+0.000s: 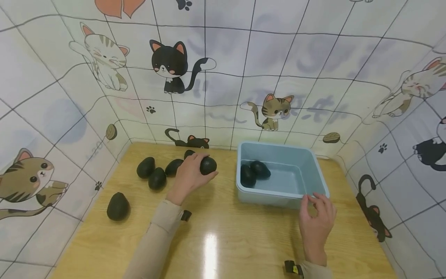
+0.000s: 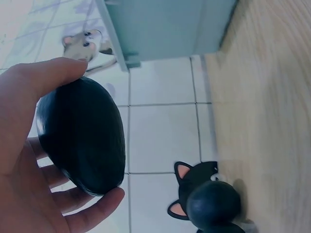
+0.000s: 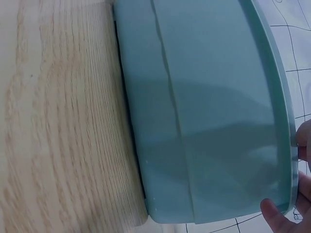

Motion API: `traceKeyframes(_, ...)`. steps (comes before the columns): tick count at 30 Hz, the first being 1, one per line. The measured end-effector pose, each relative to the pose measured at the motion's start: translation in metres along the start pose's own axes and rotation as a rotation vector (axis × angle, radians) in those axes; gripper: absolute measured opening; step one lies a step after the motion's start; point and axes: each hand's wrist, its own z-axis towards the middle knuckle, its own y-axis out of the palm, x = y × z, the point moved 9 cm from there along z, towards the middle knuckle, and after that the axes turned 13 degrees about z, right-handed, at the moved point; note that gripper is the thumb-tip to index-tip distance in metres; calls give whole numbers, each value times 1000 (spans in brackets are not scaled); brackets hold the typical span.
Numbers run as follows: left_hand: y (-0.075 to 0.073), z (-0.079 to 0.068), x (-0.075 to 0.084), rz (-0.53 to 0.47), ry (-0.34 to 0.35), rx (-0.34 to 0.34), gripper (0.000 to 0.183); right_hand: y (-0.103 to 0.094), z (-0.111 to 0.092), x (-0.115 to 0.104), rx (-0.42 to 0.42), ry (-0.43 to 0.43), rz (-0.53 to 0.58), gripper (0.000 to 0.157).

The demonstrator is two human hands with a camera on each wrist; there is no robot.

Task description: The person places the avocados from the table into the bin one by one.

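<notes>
My left hand (image 1: 189,176) grips a dark avocado (image 1: 208,166) above the table, left of a light blue plastic bin (image 1: 278,197). In the left wrist view the thumb lies along one side of this avocado (image 2: 82,136) and the fingers curl round the other. My right hand (image 1: 318,223) pinches the bin's rim at its near right corner. Two avocados (image 1: 260,169) lie against the left end inside the bin. In the right wrist view the bin's outer wall (image 3: 209,116) fills the middle, with fingertips (image 3: 276,213) at its rim.
Several more avocados (image 1: 157,179) lie on the left of the wooden table (image 1: 226,236), partly behind my left hand. One avocado (image 1: 118,206) sits apart, nearer the left edge. Walls with a cat-patterned tile covering (image 1: 226,89) stand close at the back and both sides.
</notes>
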Motion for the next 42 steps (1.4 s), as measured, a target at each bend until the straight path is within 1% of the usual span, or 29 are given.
traceKeyframes(4,-9,-5,12,-24,20,4,71,0,-1,1,-4,-5,2,7)
traceKeyframes(9,-22,-7,27,-47,49,25,70,0,0,0,-1,-10,12,7)
traceKeyframes(13,-27,-8,36,-54,64,30,69,0,-1,-1,-2,-6,16,6)
traceKeyframes(21,-25,-10,50,-117,96,4,69,0,-2,-2,-4,0,6,7)
traceKeyframes(28,-27,-8,59,-99,134,25,68,1,-2,1,-1,11,5,7)
traceKeyframes(31,-27,-7,62,-97,138,28,68,1,-2,1,-6,15,4,7)
traceKeyframes(36,-24,-4,66,-80,133,8,70,1,-2,1,-5,18,0,8)
traceKeyframes(42,-22,-1,78,-83,145,-4,71,0,-1,0,-4,9,4,9)
